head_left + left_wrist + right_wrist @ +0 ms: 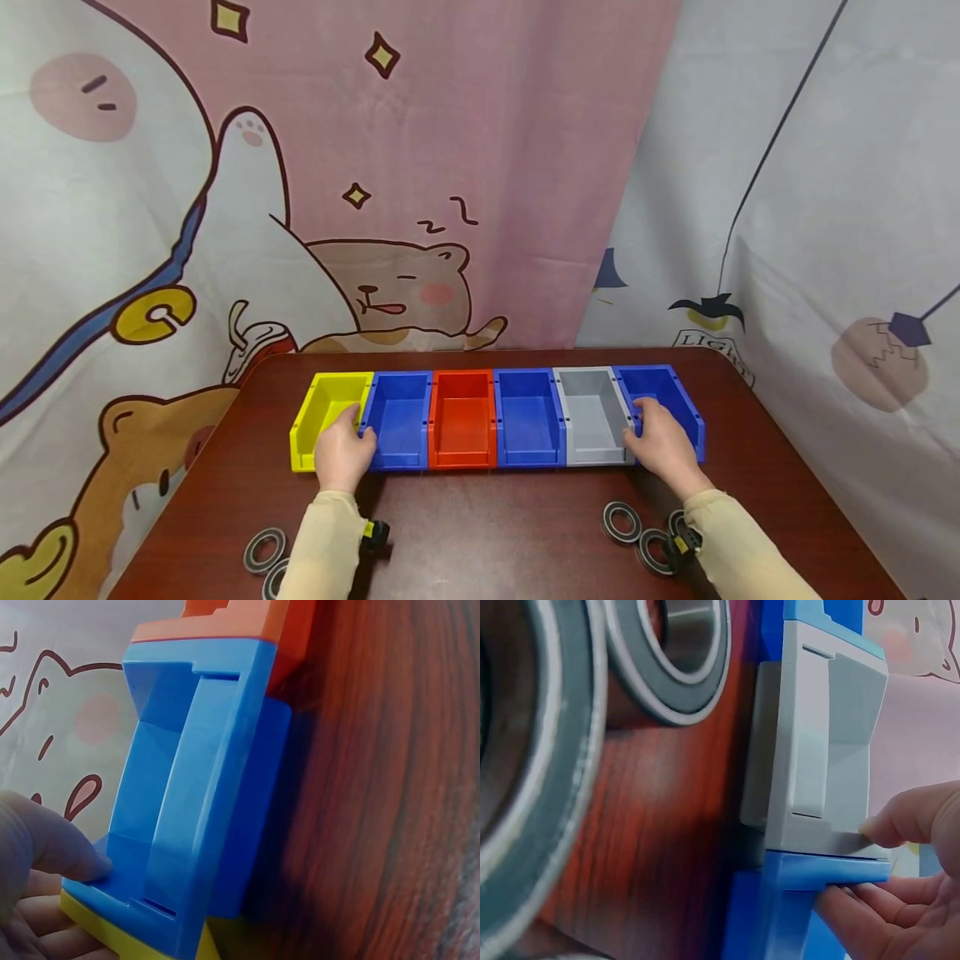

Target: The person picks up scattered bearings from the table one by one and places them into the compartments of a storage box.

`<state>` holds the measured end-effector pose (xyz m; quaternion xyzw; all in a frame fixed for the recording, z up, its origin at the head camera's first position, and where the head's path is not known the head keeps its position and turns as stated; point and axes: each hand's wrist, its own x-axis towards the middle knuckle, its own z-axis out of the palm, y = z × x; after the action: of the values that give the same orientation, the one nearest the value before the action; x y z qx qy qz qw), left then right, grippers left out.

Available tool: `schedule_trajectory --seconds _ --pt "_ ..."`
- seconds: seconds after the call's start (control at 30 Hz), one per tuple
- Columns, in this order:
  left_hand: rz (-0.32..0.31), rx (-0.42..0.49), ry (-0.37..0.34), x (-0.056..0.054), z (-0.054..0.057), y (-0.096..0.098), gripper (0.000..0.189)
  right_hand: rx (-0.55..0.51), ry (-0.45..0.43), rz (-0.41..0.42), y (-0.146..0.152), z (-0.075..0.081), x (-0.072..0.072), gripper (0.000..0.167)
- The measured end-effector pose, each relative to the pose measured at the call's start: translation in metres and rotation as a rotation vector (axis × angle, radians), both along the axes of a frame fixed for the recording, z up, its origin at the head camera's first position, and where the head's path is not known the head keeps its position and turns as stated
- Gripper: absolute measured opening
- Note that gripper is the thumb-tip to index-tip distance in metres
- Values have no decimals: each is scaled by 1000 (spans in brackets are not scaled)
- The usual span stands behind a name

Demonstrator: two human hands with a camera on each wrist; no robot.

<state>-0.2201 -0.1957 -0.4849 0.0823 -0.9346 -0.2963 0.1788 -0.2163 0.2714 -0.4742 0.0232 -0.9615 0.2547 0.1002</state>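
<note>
Several plastic storage bins stand side by side in a row. My left hand (345,452) is at the left end, gripping the adjoining walls of the yellow bin (302,429) and a blue bin (397,417). In the left wrist view its thumb reaches inside that blue bin (191,787), with the other fingers on the yellow side. My right hand (662,446) pinches the walls where the grey bin (591,408) meets the rightmost blue bin (656,383). Its thumb lies on the grey bin's side (806,750). Between them are a red bin (462,421) and another blue bin (527,421).
Metal ring bearings lie on the brown table (480,533): several near my right forearm, including one bearing (606,525), and two by my left sleeve, including another bearing (248,557). A cartoon-printed curtain (525,167) hangs behind the table's back edge.
</note>
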Motion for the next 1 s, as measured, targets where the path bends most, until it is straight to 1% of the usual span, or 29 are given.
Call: schedule_trajectory --seconds 0.13,0.3,0.37,0.43,0.6,0.7,0.77,0.83,0.93,1.0 --pt "-3 -14 -23 1 3 1 47 14 -31 29 1 5 0 57" --pt "-11 -42 -71 4 11 3 52 27 -67 64 3 16 4 62" --pt "-12 -58 -77 5 16 4 54 33 -73 79 4 21 7 63" --pt "-17 -81 -60 6 21 6 54 39 -68 97 5 25 10 63" --pt "-47 -142 18 10 34 13 53 55 -8 160 9 31 18 62" --pt "-76 -149 56 12 41 20 54 52 31 214 12 34 21 62" --pt "-100 -137 68 14 44 26 55 50 52 246 14 35 22 64" --pt "-124 -118 69 15 46 31 57 52 70 269 15 36 24 66" --pt "-151 -81 40 15 48 41 62 55 97 291 16 37 27 69" --pt "-160 -67 8 14 48 47 65 59 120 304 16 38 28 71"
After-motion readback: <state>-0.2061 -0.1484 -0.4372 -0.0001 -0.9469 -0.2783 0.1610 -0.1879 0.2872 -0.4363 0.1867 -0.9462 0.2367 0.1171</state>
